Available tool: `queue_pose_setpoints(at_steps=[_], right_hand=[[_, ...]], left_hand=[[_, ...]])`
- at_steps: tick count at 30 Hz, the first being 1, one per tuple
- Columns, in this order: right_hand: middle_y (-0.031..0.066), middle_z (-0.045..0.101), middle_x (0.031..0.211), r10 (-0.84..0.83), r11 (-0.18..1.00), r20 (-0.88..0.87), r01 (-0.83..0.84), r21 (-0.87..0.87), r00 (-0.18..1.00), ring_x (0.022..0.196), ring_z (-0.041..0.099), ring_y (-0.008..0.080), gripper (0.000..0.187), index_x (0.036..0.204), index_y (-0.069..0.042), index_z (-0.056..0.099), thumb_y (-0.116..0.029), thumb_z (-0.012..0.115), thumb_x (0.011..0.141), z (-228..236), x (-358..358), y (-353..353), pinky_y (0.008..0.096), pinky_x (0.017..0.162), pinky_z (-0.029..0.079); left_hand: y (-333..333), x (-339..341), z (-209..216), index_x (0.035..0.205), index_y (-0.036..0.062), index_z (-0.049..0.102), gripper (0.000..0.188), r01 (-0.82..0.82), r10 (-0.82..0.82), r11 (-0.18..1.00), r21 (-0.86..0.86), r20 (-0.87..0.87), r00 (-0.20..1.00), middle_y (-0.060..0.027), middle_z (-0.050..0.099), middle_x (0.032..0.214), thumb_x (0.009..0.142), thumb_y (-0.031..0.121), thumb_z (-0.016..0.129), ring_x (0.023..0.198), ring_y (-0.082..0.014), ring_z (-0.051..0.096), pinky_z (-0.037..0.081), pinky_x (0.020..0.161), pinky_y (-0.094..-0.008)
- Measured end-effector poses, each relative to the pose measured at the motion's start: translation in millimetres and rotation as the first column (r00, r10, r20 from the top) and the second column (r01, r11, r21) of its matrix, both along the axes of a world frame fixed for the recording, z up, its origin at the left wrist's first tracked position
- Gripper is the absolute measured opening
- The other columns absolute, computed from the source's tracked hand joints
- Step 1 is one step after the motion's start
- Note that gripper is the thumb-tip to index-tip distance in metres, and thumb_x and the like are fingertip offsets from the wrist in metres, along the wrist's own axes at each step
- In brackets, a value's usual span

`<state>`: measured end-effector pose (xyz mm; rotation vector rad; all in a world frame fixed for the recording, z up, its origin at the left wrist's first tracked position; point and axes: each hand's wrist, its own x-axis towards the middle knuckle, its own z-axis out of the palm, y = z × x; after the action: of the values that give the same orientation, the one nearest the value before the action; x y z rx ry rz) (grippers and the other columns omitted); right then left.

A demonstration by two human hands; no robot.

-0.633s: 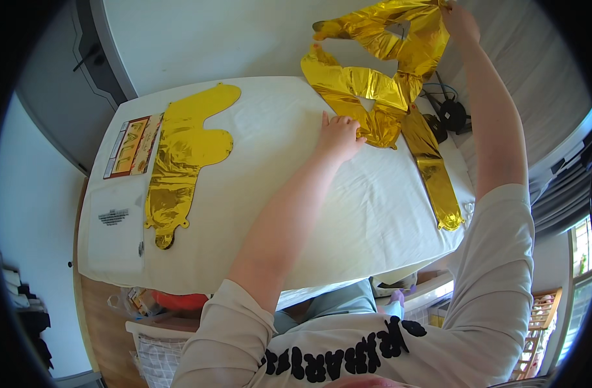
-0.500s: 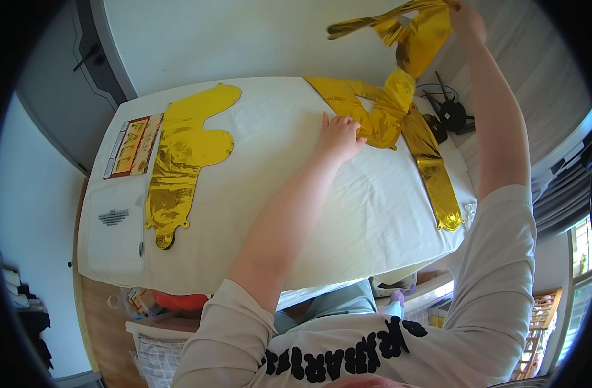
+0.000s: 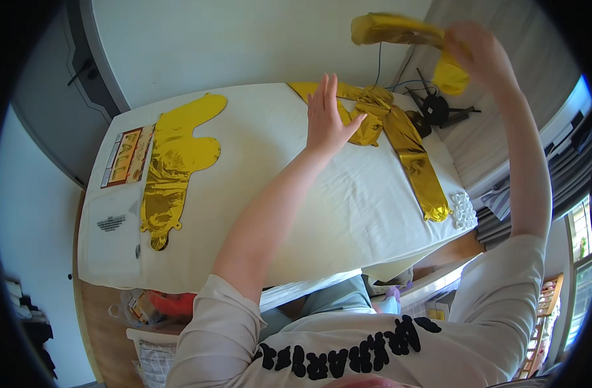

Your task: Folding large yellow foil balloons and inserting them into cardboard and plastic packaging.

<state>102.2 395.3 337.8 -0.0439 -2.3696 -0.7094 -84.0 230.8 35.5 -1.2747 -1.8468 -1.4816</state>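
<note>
Up at the far right, my right hand (image 3: 480,55) is closed on a flat gold foil balloon (image 3: 399,30), blurred by motion. The balloon hangs out to both sides of the hand, above the table. My left hand (image 3: 328,123) is raised with fingers stretched and thumb spread, holding nothing. Just behind it lie more crumpled gold foil balloons (image 3: 416,158) on the white-covered table (image 3: 276,226), one strip running toward the near right. How many pieces overlap there I cannot tell. A flat, curvy gold foil balloon (image 3: 170,171) rests on the table's left side.
Left of the curvy balloon lie a printed card packet (image 3: 126,157) and a clear plastic sleeve (image 3: 113,226). A black router-like device with antennas (image 3: 434,110) stands at the right back, by the wall. A bundle of white rings (image 3: 463,211) sits at the right edge.
My right hand has lowered slightly and moved right with the gold foil balloon, which now shows apart from the foil on the table. My left hand has lifted off the foil, fingers opening.
</note>
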Motion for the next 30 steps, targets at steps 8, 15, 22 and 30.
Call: queue_pose_setpoints(at_steps=[8,15,22,30], right_hand=[[0.0099,0.073,0.095,0.33,0.944,0.292,-0.324,-0.071,0.898,0.101,0.07,0.0309,0.009,0.084,-0.005,0.065,-0.005,0.072,0.079,-58.5,149.7,-152.0,0.0449,0.086,0.056],[0.0145,0.072,0.088,0.46,0.781,0.118,-0.338,-0.525,0.88,0.075,0.068,0.0275,0.01,0.083,-0.004,0.065,-0.008,0.072,0.076,-73.9,240.4,-188.8,0.0375,0.067,0.05],[0.0069,0.069,0.103,0.195,0.087,-0.316,-0.337,-0.937,0.929,0.09,0.063,0.0096,0.014,0.104,0.002,0.069,-0.004,0.066,0.091,-84.7,201.8,-167.8,0.0217,0.076,0.049],[0.0009,0.064,0.079,0.544,0.193,0.235,0.152,-0.969,0.806,0.074,0.058,0.0077,0.024,0.108,0.0,0.067,-0.023,0.064,0.102,-137.4,-39.6,-136.7,0.0246,0.065,0.046]], left_hand=[[-91.4,57.6,96.8,0.15,0.0206,0.048,0.075,-0.047,0.008,0.988,-0.146,-0.259,0.966,-0.0154,0.023,0.166,0.082,0.033,0.078,0.156,-0.0345,0.019,0.006,0.122,-0.0696],[-248.3,109.1,61.6,0.09,0.018,0.074,0.027,0.263,-0.483,0.82,-0.509,-0.368,0.795,-0.002,0.075,0.112,0.086,0.044,0.077,0.112,-0.0217,0.069,0.041,0.113,-0.0571],[-356.8,158.3,88.2,0.114,0.0091,0.071,0.034,0.685,-0.257,0.517,-0.514,0.669,0.697,-0.0023,0.075,0.108,0.088,0.029,0.082,0.095,-0.0138,0.071,0.055,0.092,-0.0298],[-358.5,102.3,86.2,0.143,0.0003,0.051,0.064,0.511,0.14,0.821,-0.254,0.958,0.252,-0.012,0.065,0.131,0.091,0.022,0.081,0.12,-0.0178,0.062,0.049,0.105,-0.0362]])
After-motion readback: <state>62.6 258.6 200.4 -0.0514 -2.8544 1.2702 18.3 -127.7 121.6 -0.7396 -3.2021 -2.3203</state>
